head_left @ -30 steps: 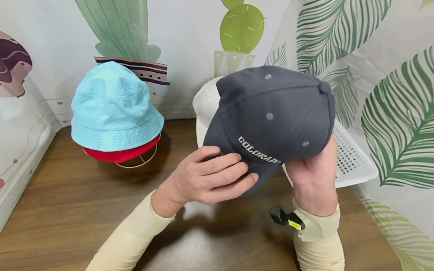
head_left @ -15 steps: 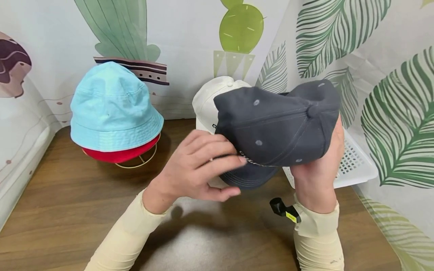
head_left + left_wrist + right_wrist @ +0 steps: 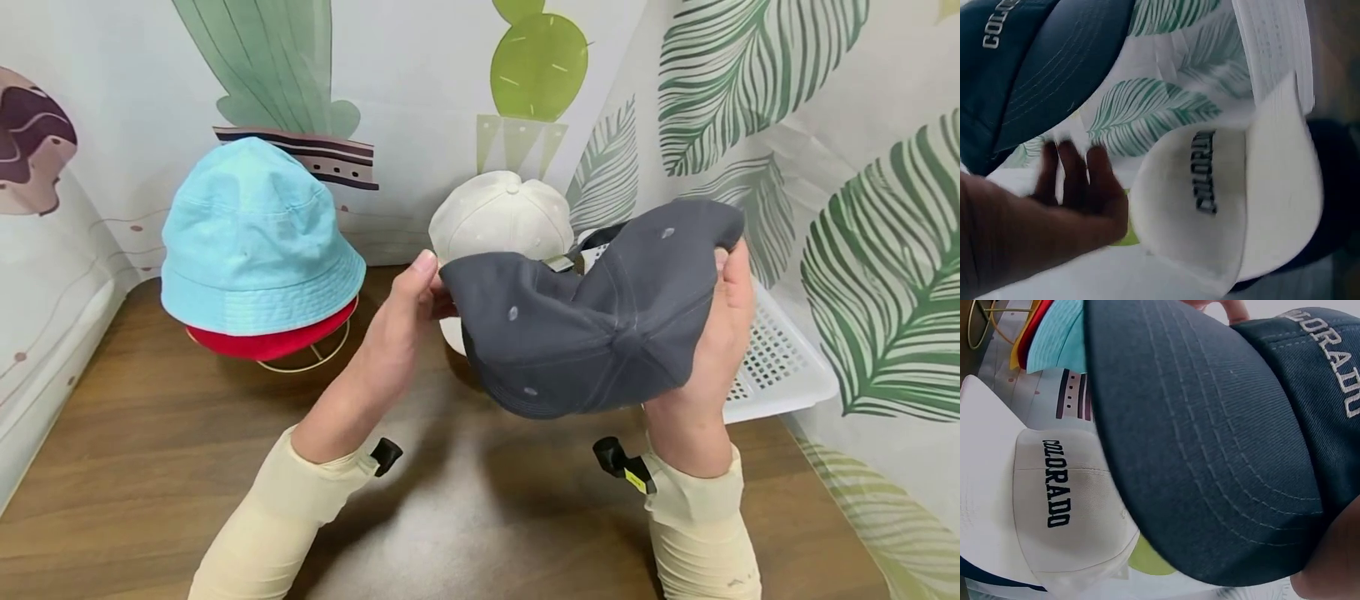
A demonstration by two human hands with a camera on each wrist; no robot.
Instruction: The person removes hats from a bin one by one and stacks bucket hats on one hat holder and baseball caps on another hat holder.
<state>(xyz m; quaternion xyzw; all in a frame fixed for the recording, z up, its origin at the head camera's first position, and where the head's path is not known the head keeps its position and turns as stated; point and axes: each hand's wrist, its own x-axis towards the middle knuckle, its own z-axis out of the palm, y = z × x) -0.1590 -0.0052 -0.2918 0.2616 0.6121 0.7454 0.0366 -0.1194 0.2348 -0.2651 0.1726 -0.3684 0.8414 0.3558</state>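
Note:
A dark grey-blue baseball cap (image 3: 570, 333) is held up over the table, its crown button facing the head camera and its back strap on the far side. My left hand (image 3: 390, 342) pinches the cap's left edge, thumb above and fingers partly hidden behind. On the opposite edge my right hand (image 3: 712, 358) grips the rim, thumb over it and the fingers hidden below. The right wrist view shows the cap's brim (image 3: 1210, 437) and pale lettering on its front. Behind it sits a white baseball cap (image 3: 1191, 194) marked COLORADO, over a dark one mostly hidden.
At the left, a light-blue bucket hat (image 3: 247, 242) covers a red hat (image 3: 277, 340) on a gold wire stand (image 3: 318, 357). A white perforated basket (image 3: 795, 375) stands at the right, partly behind my right hand. Printed cloth hangs behind the brown wooden table (image 3: 450, 533).
The dark cap has come down and tipped, so its front lettering is out of the head view. My left hand moved from the brim to the left rim, and more of the white cap shows.

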